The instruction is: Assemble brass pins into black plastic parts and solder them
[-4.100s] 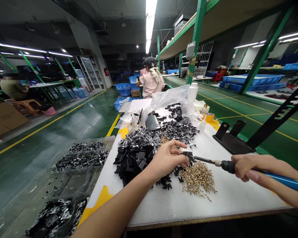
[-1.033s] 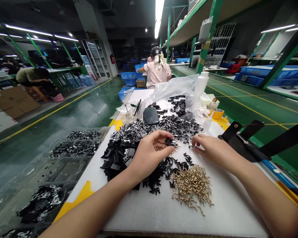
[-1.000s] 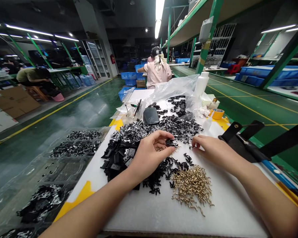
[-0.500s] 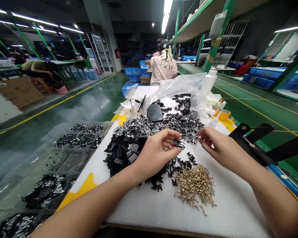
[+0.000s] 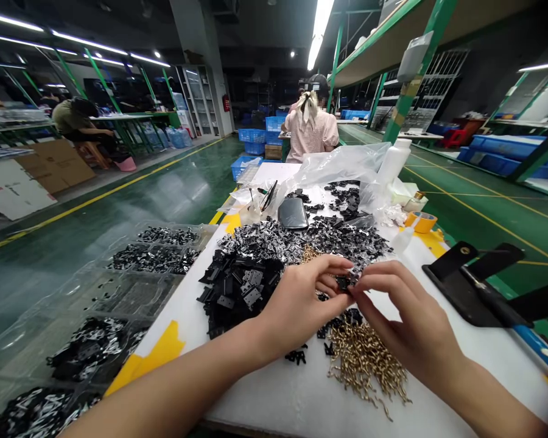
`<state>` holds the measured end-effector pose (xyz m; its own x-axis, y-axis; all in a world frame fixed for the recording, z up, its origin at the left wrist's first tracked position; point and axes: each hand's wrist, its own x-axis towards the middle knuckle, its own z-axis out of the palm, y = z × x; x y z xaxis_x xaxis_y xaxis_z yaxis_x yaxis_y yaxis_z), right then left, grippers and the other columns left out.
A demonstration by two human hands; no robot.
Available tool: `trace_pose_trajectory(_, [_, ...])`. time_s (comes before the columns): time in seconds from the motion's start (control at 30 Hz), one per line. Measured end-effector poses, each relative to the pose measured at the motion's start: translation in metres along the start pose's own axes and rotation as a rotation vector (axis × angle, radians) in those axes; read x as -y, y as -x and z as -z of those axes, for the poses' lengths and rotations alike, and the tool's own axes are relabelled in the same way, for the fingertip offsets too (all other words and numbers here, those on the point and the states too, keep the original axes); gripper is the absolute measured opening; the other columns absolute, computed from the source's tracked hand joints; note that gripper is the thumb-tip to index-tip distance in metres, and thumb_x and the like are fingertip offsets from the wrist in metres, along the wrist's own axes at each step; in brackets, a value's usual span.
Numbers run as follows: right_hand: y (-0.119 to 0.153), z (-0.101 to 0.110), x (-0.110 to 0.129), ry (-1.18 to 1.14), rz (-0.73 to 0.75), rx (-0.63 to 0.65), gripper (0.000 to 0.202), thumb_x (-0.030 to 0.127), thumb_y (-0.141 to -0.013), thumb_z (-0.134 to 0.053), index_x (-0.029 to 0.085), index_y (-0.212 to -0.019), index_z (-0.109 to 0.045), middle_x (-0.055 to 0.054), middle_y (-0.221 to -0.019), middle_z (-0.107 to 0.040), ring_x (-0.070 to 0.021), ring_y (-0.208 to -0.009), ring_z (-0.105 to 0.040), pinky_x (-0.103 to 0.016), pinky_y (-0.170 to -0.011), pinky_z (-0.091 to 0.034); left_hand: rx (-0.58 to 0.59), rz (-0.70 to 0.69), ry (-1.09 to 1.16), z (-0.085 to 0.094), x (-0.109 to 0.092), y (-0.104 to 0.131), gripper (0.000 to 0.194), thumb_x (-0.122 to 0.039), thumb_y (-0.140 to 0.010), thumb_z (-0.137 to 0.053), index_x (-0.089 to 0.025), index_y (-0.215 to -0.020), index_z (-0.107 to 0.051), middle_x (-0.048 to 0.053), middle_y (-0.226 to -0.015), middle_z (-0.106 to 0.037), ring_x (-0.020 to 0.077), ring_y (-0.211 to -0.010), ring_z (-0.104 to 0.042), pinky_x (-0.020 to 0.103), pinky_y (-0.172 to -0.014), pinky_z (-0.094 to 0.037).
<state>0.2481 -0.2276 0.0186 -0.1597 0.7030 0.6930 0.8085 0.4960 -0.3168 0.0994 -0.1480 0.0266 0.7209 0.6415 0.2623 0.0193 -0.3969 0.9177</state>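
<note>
My left hand (image 5: 296, 301) is closed around a small black metal part (image 5: 344, 283), gripped between thumb and fingers above the table. My right hand (image 5: 408, 307) meets it there, thumb and forefinger pinched at the part's right side. Whatever small piece that pinch holds is hidden by the fingertips. Below the hands lies a heap of bent brass-coloured pins (image 5: 368, 362), with small black clips (image 5: 296, 356) beside it. Flat black plates with holes (image 5: 237, 289) are piled left of my left hand. Behind both hands spreads a heap of small silver and black metal pieces (image 5: 265, 240).
A dark phone-like slab (image 5: 293, 213) lies behind the heaps. A white bottle (image 5: 394, 161), plastic bag (image 5: 338, 164) and orange tape roll (image 5: 421, 222) stand at the back right. A black stand (image 5: 456, 304) holds a blue-handled tool. Left is a compartment tray (image 5: 132, 298). A person (image 5: 313, 131) sits ahead.
My right hand has moved left and its fingertips now meet the black part in my left hand. Both hands were apart before. The camera view has shifted slightly.
</note>
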Motion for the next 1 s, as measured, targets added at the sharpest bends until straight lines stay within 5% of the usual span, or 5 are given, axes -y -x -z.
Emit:
trace_pose_trajectory(0.23, [0.005,0.000,0.000,-0.103,0.009,-0.056,0.028,0.000,-0.080,-0.049,0.021,-0.098,-0.050,-0.006,-0.094,-0.052,-0.0162,-0.089,-0.053,-0.029,-0.075,-0.046,-0.031,-0.017,-0.049,0.001,0.000,0.000,0.029,-0.016,-0.077,-0.060,-0.016,-0.106,-0.058,0.005,-0.100,-0.063,0.0140,-0.081,-0.059,0.026,-0.074,-0.054])
trace_pose_trajectory(0.37, [0.004,0.002,0.000,-0.340,-0.251,-0.198,0.018,0.009,-0.082,-0.054,0.023,-0.093,-0.053,-0.005,-0.092,-0.055,-0.0173,-0.088,-0.055,-0.030,-0.073,-0.048,-0.009,-0.081,-0.160,0.001,0.003,0.001,0.033,-0.016,-0.076,-0.061,-0.018,-0.109,-0.056,0.004,-0.101,-0.064,0.0135,-0.078,-0.060,0.028,-0.076,-0.053])
trace_pose_trajectory(0.53, [-0.002,0.000,-0.005,-0.523,-0.523,-0.102,0.007,0.025,-0.082,-0.058,0.022,-0.088,-0.054,-0.003,-0.086,-0.056,-0.0146,-0.077,-0.056,-0.025,-0.063,-0.050,0.011,-0.157,-0.223,0.000,0.006,0.003,0.039,-0.016,-0.077,-0.061,-0.020,-0.114,-0.052,0.004,-0.105,-0.064,0.0148,-0.080,-0.062,0.029,-0.078,-0.052])
trace_pose_trajectory(1.0, [-0.003,0.003,-0.013,-0.408,-0.448,-0.038,0.009,0.030,-0.085,-0.053,0.021,-0.087,-0.055,-0.003,-0.081,-0.053,-0.0153,-0.076,-0.052,-0.026,-0.063,-0.047,0.018,-0.053,-0.025,0.001,-0.004,0.002,0.035,-0.024,-0.079,-0.062,-0.014,-0.112,-0.058,0.007,-0.095,-0.066,0.0156,-0.085,-0.063,0.028,-0.082,-0.054])
